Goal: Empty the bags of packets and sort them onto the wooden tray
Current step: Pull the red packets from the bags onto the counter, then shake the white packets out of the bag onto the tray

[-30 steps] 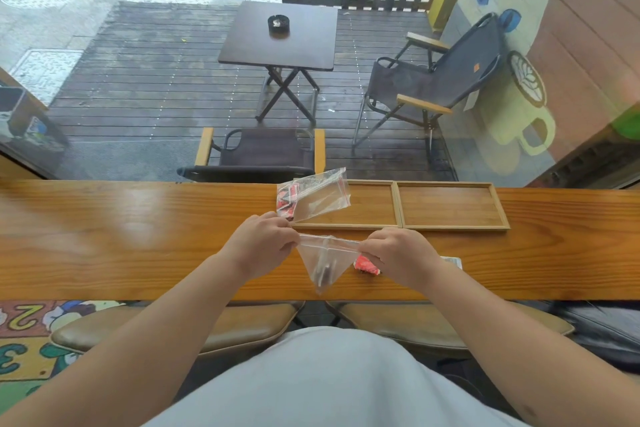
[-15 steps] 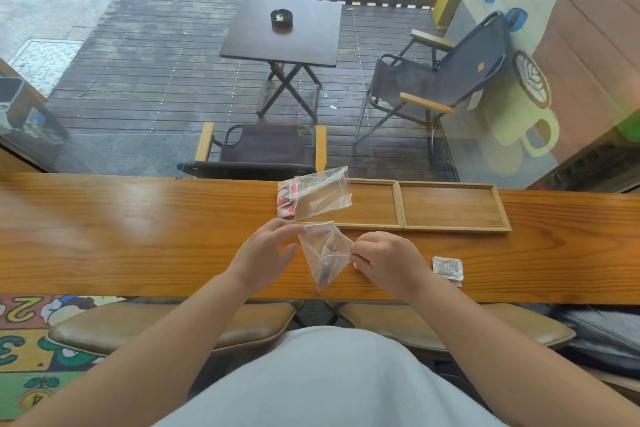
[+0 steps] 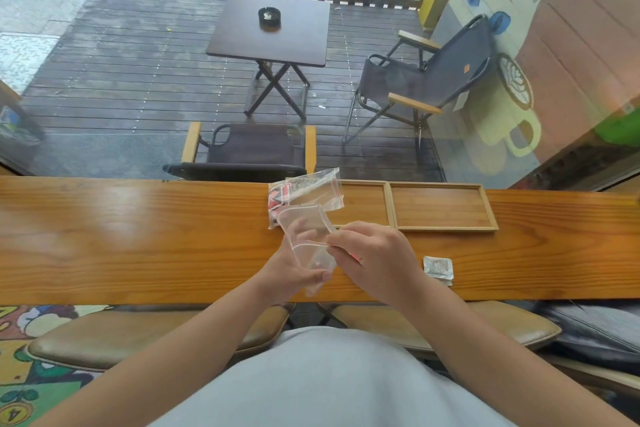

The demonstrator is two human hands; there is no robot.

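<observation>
A clear zip bag (image 3: pixel 306 236) is held upright above the wooden counter (image 3: pixel 138 239) between both hands. My left hand (image 3: pixel 294 274) is behind and under it, fingers showing through the plastic. My right hand (image 3: pixel 374 260) pinches its right edge at the red zip line. A second clear bag (image 3: pixel 311 192) with red packets inside lies on the left end of the wooden tray (image 3: pixel 440 206), which has two compartments. A white packet (image 3: pixel 438 267) lies on the counter to the right of my right hand. A bit of red shows under my right hand.
The counter runs along a window. Outside are a dark folding table (image 3: pixel 270 28) and two chairs (image 3: pixel 426 80). Padded stools (image 3: pixel 104 343) stand under the counter's near edge.
The bag has been lifted and turned from hanging point-down to standing upright. My left hand has slid behind and under it; my right hand has moved up to the zip edge.
</observation>
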